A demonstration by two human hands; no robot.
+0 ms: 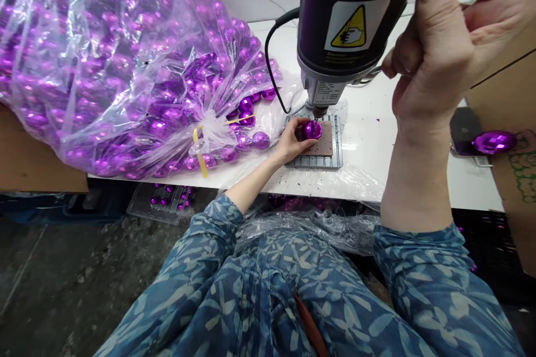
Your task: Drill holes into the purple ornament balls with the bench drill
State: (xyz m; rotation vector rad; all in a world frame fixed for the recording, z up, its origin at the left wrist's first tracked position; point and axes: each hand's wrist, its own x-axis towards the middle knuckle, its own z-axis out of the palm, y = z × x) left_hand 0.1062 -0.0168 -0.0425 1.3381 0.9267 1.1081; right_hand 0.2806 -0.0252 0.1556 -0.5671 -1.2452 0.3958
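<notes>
Under the drill press (341, 28), a shiny purple faceted ball (312, 130) sits on a brown pad (324, 145) over the grey metal base (337, 156). My left hand (292, 141) is closed round the ball's left side, thumb and fingers gripping it. The chuck (320, 112) is directly above the ball; I cannot tell how deep the bit goes. At the upper right, my right hand (448, 39) is closed beside the motor housing, fingers curled on the drill press's lever, which is mostly hidden behind the hand.
A large clear bag (125, 67) of purple balls, tied with a yellow strip (200, 150), fills the left. A dark phone-like object (464, 127) and a purple ornament (494, 142) lie at right by a cardboard box (517, 122). Clear plastic (326, 228) hangs off the white table (368, 150).
</notes>
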